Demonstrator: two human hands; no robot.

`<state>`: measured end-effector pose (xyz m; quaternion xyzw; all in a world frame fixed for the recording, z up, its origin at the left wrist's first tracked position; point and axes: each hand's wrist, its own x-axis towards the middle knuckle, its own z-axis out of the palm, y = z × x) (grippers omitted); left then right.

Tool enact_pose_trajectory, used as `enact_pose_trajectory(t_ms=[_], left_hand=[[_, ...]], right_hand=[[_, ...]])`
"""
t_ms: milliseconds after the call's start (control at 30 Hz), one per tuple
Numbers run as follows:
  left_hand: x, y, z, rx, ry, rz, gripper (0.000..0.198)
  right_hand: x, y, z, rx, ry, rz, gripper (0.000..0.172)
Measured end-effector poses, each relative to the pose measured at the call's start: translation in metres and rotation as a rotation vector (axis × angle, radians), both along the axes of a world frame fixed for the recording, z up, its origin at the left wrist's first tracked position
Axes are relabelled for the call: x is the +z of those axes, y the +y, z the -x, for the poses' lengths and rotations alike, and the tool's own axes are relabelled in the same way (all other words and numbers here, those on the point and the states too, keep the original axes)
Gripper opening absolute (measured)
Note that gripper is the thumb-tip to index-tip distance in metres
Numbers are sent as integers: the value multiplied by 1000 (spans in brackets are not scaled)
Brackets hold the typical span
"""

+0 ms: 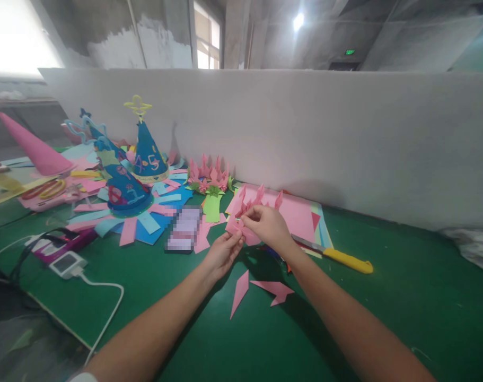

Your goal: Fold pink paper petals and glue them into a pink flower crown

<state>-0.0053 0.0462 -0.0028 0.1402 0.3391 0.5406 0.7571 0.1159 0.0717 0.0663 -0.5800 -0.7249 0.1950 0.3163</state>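
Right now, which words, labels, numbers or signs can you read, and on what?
"5" on the yellow-topped hat, after what looks like an "A".
"1" on the front hat; the mark before it is unclear.
Too small or blurred: the green sign and the yellow-topped hat's band.
The phone screen is pixelated.

Grn table (pixel 416 276) fronts wht partition (pixel 344 132), w/ patchy gry wall (pixel 94 32), window (pixel 207 40) & bright lt (pixel 299 21) beyond.

Behind and left of the phone (pixel 184 229), you can read a "5" on the yellow-topped blue hat (pixel 147 147), after what looks like an "A". On the nearest blue hat (pixel 124 183), left of the phone, you make out a "1" beside an unclear red figure (pixel 114 197). The green sign (pixel 349 52) high beyond the phone is too small to read.
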Motion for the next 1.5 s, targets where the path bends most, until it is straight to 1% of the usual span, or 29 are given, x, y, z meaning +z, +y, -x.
enact_pose_trajectory(t_ms=[500, 767, 1000, 1500], left_hand=[[0, 0, 0, 6, -9, 4, 18], [0, -1, 0, 0, -15, 4, 18], [0, 0, 0, 4, -25, 12, 18], [-3, 1, 1, -17, -28, -5, 17]], right_hand=[[1, 0, 0, -8, 7, 11, 11], [0, 0, 1, 2, 48, 30, 11], [2, 2, 0, 47, 68, 38, 11], [2, 1, 3, 34, 94, 45, 9]])
